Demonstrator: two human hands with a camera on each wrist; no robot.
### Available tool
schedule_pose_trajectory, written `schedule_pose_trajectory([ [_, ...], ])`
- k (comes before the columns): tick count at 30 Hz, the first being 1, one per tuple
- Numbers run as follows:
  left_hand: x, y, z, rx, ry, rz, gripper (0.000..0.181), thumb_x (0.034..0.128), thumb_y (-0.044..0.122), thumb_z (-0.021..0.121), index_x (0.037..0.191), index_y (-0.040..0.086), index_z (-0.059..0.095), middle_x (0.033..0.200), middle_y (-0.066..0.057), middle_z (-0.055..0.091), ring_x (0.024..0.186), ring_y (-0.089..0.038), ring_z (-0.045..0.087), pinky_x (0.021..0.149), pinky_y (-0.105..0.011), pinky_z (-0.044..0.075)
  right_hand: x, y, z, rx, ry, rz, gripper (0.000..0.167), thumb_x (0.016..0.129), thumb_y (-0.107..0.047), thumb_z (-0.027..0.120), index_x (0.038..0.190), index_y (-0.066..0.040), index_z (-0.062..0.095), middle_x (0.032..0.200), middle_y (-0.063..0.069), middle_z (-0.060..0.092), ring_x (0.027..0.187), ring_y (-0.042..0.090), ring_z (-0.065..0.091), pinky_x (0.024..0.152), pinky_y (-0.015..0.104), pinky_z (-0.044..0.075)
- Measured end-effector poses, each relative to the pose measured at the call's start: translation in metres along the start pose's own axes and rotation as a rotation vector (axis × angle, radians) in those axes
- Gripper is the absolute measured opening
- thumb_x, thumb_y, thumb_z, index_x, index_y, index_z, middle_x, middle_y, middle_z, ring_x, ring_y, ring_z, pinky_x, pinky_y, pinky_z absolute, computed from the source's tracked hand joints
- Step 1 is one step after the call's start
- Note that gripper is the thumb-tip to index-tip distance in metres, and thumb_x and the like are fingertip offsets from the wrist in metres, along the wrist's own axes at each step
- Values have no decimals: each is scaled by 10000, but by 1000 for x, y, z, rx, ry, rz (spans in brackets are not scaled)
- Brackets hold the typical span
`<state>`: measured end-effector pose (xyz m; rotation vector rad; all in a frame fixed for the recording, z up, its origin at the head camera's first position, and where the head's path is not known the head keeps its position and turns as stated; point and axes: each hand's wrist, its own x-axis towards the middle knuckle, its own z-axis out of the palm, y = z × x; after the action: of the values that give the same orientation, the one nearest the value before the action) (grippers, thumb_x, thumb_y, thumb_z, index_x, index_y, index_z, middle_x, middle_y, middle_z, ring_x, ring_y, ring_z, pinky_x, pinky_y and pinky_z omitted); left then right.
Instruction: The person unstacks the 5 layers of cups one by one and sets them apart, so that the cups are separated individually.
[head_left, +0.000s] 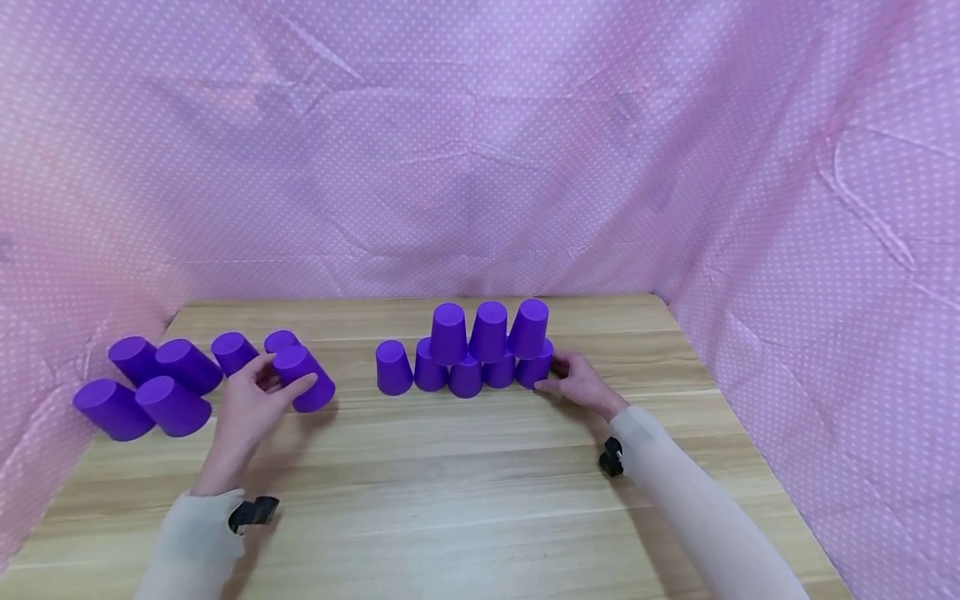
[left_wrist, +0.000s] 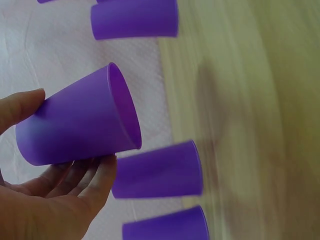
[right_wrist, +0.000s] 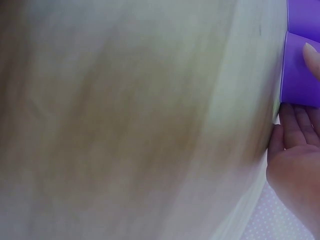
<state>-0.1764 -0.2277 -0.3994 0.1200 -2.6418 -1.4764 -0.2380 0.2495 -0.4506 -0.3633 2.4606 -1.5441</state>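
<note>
My left hand [head_left: 251, 408] grips a purple cup [head_left: 305, 379] between thumb and fingers, tilted and raised off the table; in the left wrist view the cup [left_wrist: 80, 120] shows its open rim. My right hand [head_left: 581, 383] rests its thumb and fingers around the rightmost bottom cup [head_left: 533, 367] of a row of upside-down cups. Three cups, among them the middle one [head_left: 488, 332], stand on top of that row. The row's leftmost cup [head_left: 393, 367] has none above it. In the right wrist view the fingers touch the cup [right_wrist: 300, 72].
Several loose purple cups stand at the left of the wooden table [head_left: 450, 483], among them a front one [head_left: 174, 407] and a back one [head_left: 233, 353]. A pink dotted cloth [head_left: 465, 167] hangs behind the table and along both sides.
</note>
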Motion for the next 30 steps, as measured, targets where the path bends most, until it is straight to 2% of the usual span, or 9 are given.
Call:
schedule_pose_trajectory([
  [2, -1, -4, -4, 30, 7, -6, 790, 834, 429, 725, 1374, -61, 424, 1212, -261, 547, 1078, -354, 543, 759, -150, 467, 3, 7, 0, -16, 8, -1, 513, 821, -7, 732, 1287, 55, 529, 1260, 208, 568, 1194, 347, 504, 1036, 472, 359],
  [5, -3, -11, -11, 94, 28, -16, 780, 826, 452, 724, 1351, -54, 449, 1182, -265, 569, 1051, -361, 557, 702, -137, 432, 7, 18, 0, -34, 18, 9, 536, 817, -42, 747, 1304, 20, 530, 1270, 171, 571, 1198, 304, 509, 1038, 433, 366],
  [9, -5, -19, -20, 168, 48, -46, 790, 814, 482, 724, 1341, -46, 465, 1169, -262, 577, 1025, -362, 560, 711, -226, 438, 9, 22, 0, -31, 22, 13, 556, 812, -46, 752, 1314, 18, 522, 1277, 169, 567, 1202, 300, 506, 1039, 428, 365],
  [16, -10, -33, -32, 235, 68, -94, 797, 831, 444, 718, 1333, -106, 434, 1144, -298, 560, 984, -394, 543, 712, -350, 432, 8, 21, 0, -37, 20, 5, 509, 815, -52, 755, 1281, -2, 557, 1253, 157, 584, 1189, 296, 516, 1040, 437, 362],
  [24, -9, -46, -38, 233, 126, -147, 751, 853, 357, 702, 1311, -160, 409, 1156, -367, 519, 1009, -481, 497, 793, -524, 434, 8, 23, 1, -53, 27, -28, 469, 811, -46, 751, 1246, -8, 582, 1209, 136, 613, 1157, 284, 543, 1023, 428, 384],
  [30, -6, -54, -42, 218, 144, -183, 744, 859, 328, 701, 1318, -171, 395, 1186, -378, 498, 1037, -484, 498, 826, -550, 435, 8, 22, 0, -41, 27, -8, 478, 815, -33, 745, 1261, -12, 573, 1223, 135, 606, 1163, 276, 539, 1025, 420, 383],
])
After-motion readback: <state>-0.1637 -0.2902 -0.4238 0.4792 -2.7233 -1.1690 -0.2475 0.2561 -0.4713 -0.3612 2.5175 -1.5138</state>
